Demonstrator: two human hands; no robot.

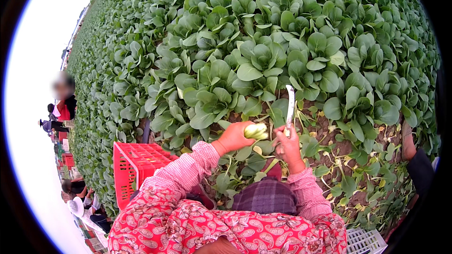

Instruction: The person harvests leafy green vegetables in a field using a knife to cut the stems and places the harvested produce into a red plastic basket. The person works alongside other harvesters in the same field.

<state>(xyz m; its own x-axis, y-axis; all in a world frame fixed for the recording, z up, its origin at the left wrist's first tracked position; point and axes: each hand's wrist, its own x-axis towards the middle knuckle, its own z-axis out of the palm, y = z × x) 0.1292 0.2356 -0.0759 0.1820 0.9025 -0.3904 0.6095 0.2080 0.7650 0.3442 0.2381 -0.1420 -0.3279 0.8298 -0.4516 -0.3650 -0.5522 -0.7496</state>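
My left hand [237, 136] is closed around a bok choy head [256, 131], whose pale green stalk base points to the right. In my right hand [289, 147] is the handle of a knife with a long, narrow blade [290, 107], which points away from me over the soil. A small gap lies between the stalk base and my right fingers. Beyond both hands stand growing bok choy plants [262, 60] in dense rows. Cut leaves [256, 162] lie on the ground beneath my hands.
A red plastic crate [123, 176] stands at my left, and a white plastic crate [367, 241] at the lower right. Loose leaves cover soil [328, 162] on the right, near another person's foot [408, 144]. Several people and more crates [68, 160] are at the far left.
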